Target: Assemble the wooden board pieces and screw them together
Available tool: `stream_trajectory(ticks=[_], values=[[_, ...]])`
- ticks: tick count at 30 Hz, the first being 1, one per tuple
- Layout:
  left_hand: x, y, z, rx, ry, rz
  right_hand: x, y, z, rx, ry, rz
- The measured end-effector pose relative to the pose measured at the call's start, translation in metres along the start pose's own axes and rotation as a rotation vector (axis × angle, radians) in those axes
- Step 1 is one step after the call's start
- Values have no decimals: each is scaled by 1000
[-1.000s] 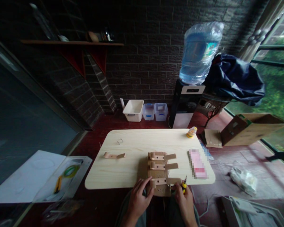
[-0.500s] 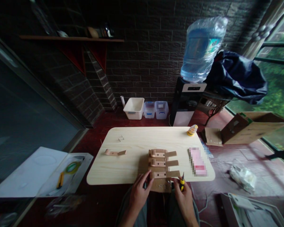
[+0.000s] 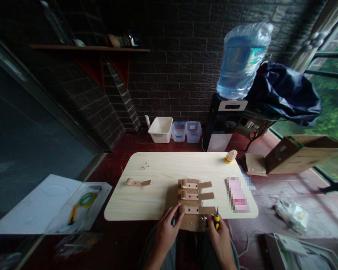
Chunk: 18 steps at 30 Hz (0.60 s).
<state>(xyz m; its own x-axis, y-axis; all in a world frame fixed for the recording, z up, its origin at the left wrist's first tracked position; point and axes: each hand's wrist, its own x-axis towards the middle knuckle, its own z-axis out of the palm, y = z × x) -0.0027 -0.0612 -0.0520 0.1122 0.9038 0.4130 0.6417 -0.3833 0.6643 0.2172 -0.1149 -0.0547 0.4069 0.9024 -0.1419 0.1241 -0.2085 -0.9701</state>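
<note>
A cardboard piece [image 3: 192, 224] lies at the table's front edge, partly over it, with three wooden hook-like pieces in a row on it. My left hand [image 3: 168, 225] pinches the left, curved end of the nearest wooden piece [image 3: 192, 210]. At that piece's right end, my right hand [image 3: 219, 234] holds a yellow and black screwdriver [image 3: 216, 221], its tip pointing up and away. My right fingertips are close to the flat end of the same piece. Another wooden piece [image 3: 138, 183] rests alone on the left of the table, with several small screws [image 3: 145, 165] behind it.
The pale wooden table [image 3: 163, 161] also bears a yellow-capped container [image 3: 230, 156] at the back right and a blurred pink item [image 3: 237, 195]. White and clear bins [image 3: 161, 130] stand by the wall. A water dispenser [image 3: 224, 123] and an open carton [image 3: 295, 153] are beyond the right side.
The view has shifted slightly, so the room and table appear a little lower and further right. Both hands keep nearly the same places at the nearest wooden piece.
</note>
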Motion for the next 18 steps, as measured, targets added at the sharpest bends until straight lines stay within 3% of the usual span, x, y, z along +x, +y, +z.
stream_trajectory(ticks=[9,18], values=[[0,-4,2,74,4,74,-2,-8,0,-22,39,21],[8,7,-2,33,-25,64,-1,-9,1,-32,106,-55]])
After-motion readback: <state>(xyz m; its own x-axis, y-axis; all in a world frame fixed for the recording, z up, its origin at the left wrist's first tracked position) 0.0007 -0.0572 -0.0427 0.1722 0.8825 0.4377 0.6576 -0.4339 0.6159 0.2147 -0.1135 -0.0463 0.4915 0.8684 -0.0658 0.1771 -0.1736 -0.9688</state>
